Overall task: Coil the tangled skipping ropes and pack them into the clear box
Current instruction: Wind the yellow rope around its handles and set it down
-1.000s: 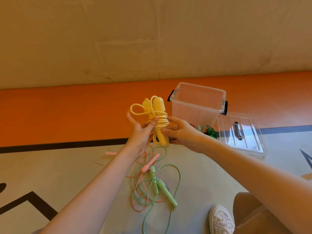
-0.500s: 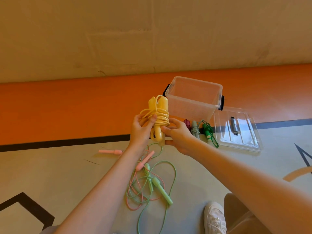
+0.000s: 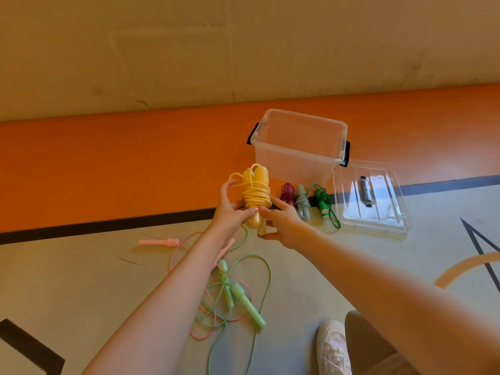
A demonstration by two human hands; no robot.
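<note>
Three coiled ropes (image 3: 305, 200) lie beside the clear box (image 3: 299, 147), none packed yet. The left hand (image 3: 230, 212) and right hand (image 3: 281, 220) pinch the wound yellow rope (image 3: 255, 196) in the air. The pink and green ropes (image 3: 230, 293) remain tangled on the floor.
</note>
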